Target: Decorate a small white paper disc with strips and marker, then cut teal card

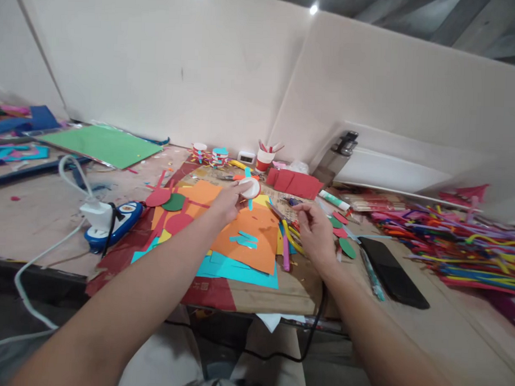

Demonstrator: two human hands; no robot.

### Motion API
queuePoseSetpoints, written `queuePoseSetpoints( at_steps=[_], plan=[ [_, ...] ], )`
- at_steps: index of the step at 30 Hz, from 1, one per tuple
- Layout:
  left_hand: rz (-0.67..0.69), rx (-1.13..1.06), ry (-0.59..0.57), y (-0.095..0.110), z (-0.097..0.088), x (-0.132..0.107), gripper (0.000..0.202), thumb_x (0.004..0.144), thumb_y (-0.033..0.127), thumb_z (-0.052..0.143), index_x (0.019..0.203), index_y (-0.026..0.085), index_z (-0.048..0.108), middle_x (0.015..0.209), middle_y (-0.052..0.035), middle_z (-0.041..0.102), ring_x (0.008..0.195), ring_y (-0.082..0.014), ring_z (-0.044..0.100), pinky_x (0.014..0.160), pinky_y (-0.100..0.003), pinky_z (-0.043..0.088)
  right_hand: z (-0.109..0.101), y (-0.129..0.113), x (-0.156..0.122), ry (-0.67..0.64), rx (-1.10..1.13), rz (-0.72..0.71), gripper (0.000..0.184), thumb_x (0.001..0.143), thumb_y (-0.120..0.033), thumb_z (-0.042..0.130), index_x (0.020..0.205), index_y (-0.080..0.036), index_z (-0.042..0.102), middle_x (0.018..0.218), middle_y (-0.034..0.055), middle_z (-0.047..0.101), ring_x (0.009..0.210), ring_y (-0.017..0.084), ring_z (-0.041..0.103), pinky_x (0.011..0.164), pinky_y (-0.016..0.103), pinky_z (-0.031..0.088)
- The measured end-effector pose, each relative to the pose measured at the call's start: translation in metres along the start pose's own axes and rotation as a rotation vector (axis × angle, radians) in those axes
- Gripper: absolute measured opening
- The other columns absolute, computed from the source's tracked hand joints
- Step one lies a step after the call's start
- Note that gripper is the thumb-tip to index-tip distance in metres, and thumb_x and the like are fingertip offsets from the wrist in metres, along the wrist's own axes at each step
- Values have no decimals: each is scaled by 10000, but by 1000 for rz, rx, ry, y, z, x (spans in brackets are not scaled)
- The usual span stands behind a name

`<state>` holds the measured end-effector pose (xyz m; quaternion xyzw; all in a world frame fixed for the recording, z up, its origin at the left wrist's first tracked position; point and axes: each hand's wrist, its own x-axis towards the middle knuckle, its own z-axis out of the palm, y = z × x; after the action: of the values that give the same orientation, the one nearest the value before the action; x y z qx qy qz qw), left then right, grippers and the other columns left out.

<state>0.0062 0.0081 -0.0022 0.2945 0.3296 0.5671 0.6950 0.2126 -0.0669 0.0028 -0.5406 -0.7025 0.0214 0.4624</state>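
My left hand (232,200) is closed on a small white paper cup (250,187), its round end turned toward me. Light-blue paper strips (247,172) stick out above and below the cup. To the right, my right hand (314,229) has its fingers curled in a pinch; whatever they hold, if anything, is too small to make out. Just left of it lie yellow-handled scissors (290,230) and a small dark-blue tool (292,201). Below the cup, short light-blue strips (244,240) rest on orange paper (255,256).
Two decorated cups (219,157) and a red-and-white cup of sticks (265,159) stand by the wall. A power strip (112,227) with cables is at left. At right lie a black phone (394,272), a glue stick (334,200) and many pipe cleaners (471,245).
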Motion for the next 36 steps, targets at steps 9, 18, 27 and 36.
queuePoseSetpoints(
  at_steps=[9,18,27,36],
  plan=[
    [29,486,-18,-9,2,-4,200,713,214,711,884,136,642,690,-32,650,509,-86,532,467,-193,379,-1,15,4,-35,-80,15,134,821,-197,477,830,-188,610,804,62,619,713,185,556,646,324,438],
    [114,922,-120,-19,0,-21,224,673,216,707,885,161,661,670,-47,663,442,-133,543,435,-237,371,-1,7,0,-136,-20,29,147,845,-225,461,823,-188,602,792,54,641,726,181,573,670,314,439],
    [362,1475,-43,-10,2,-22,284,762,298,656,978,119,703,1072,-135,689,992,-243,616,845,-320,453,-3,0,-3,-178,-22,-52,161,889,-292,494,881,-182,611,819,60,656,726,177,579,653,294,432],
    [403,887,-247,-23,19,-34,295,859,401,516,752,154,636,676,-17,618,625,-123,549,600,-251,407,-2,-6,-4,-179,24,31,258,903,-407,491,764,-192,528,690,7,557,634,143,503,605,277,389]
  ],
)
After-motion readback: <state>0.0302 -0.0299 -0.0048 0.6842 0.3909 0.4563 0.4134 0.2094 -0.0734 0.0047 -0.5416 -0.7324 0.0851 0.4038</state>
